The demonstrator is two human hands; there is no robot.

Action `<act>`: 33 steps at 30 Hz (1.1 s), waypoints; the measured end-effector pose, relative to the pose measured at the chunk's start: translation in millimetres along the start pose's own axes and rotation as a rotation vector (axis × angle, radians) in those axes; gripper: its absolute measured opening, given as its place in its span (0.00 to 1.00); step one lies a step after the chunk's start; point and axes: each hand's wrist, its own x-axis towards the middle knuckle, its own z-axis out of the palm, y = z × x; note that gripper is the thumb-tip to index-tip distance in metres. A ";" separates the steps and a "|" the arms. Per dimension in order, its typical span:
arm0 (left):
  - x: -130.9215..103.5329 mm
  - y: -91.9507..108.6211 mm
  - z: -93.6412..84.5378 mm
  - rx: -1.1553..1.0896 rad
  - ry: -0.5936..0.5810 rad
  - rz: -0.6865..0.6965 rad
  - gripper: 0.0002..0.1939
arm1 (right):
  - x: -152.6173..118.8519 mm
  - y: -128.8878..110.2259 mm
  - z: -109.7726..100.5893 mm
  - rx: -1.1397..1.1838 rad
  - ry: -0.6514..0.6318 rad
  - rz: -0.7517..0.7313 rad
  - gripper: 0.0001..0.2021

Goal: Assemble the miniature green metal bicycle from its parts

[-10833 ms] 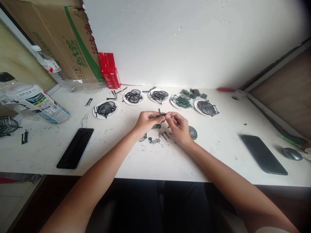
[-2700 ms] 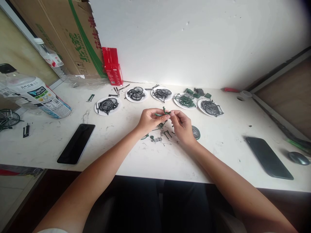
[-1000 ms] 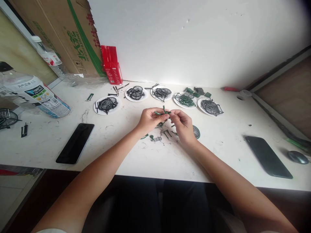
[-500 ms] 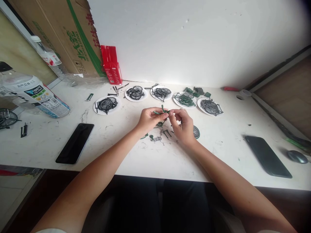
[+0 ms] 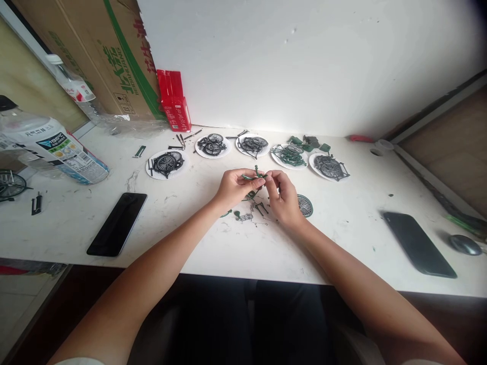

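Observation:
Above the middle of the table, my left hand (image 5: 236,186) pinches a thin green model bicycle part (image 5: 256,169), its arms sticking out past the fingertips. Fingers of my right hand (image 5: 284,195) are closed at the right end of that same part; whether they also hold a smaller piece is hidden. Beneath the hands lie loose pieces: a small green saddle-like piece (image 5: 237,214), a grey rack-like piece (image 5: 247,217) and dark slim pieces (image 5: 261,208). A green-rimmed spoked wheel (image 5: 305,205) shows just right of my right hand, partly covered by it.
Several paper plates of bicycle parts, such as a black set (image 5: 167,165) and a green set (image 5: 289,156), line the back. A phone (image 5: 117,224) lies left, a dark flat slab (image 5: 418,244) and mouse (image 5: 465,245) right. Bottles (image 5: 61,149) and a red box (image 5: 175,101) stand back left.
My right hand has shifted slightly left, its fingers drawn closer together at the green part, uncovering more of the wheel. My left hand stays nearly in place.

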 end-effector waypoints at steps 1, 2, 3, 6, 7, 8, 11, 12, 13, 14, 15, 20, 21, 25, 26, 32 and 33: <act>-0.1 0.3 0.1 0.002 -0.002 0.001 0.26 | 0.1 -0.8 0.0 0.012 -0.004 0.010 0.16; -0.2 0.4 0.2 0.002 -0.003 0.000 0.26 | 0.3 -1.5 0.1 0.024 -0.007 0.017 0.16; -0.3 0.4 0.3 0.001 -0.003 0.000 0.26 | 0.4 -2.4 0.3 0.038 -0.006 0.023 0.17; -0.1 -0.5 0.1 -0.022 -0.013 -0.006 0.27 | 0.5 -5.0 1.3 0.101 0.011 0.042 0.18; 0.1 -1.1 0.0 -0.035 -0.018 -0.011 0.27 | 0.3 -5.8 1.6 0.124 0.019 0.051 0.18; 0.2 -1.6 -0.2 -0.048 -0.020 -0.020 0.27 | 0.0 -6.4 1.9 0.143 0.027 0.059 0.18; 0.6 -2.6 -0.4 -0.070 -0.010 -0.043 0.26 | -1.6 -6.3 2.4 0.164 0.043 0.056 0.16; 0.7 -2.7 -0.4 -0.073 -0.006 -0.045 0.26 | -2.2 -5.7 2.4 0.159 0.049 0.045 0.15; 0.8 -2.7 -0.3 -0.075 -0.005 -0.043 0.26 | -2.7 -5.0 2.4 0.147 0.059 0.031 0.14; 0.9 -2.5 -0.1 -0.079 -0.007 -0.040 0.26 | -3.0 -4.3 2.2 0.127 0.070 0.017 0.14; 1.0 -2.3 0.0 -0.082 -0.009 -0.037 0.26 | -3.2 -3.8 2.0 0.101 0.084 0.004 0.14; 1.4 -1.3 -0.1 -0.072 -0.007 -0.031 0.26 | -1.6 -5.3 0.6 0.016 0.132 -0.014 0.14; 1.5 -1.1 -0.2 -0.068 -0.007 -0.030 0.26 | -1.2 -6.0 0.5 0.025 0.132 -0.008 0.14; 1.3 1.0 0.4 -0.059 -0.004 -0.014 0.26 | -1.0 -8.1 1.3 0.116 0.115 0.030 0.14; 1.1 2.1 0.9 -0.063 0.000 -0.016 0.26 | -1.3 -8.4 1.6 0.143 0.110 0.038 0.14; -0.8 9.5 5.0 -0.183 -0.022 -0.088 0.25 | -2.1 -9.6 1.0 0.160 0.125 0.049 0.16; -0.9 10.1 5.3 -0.194 -0.022 -0.090 0.25 | -1.8 -9.4 0.7 0.149 0.123 0.046 0.16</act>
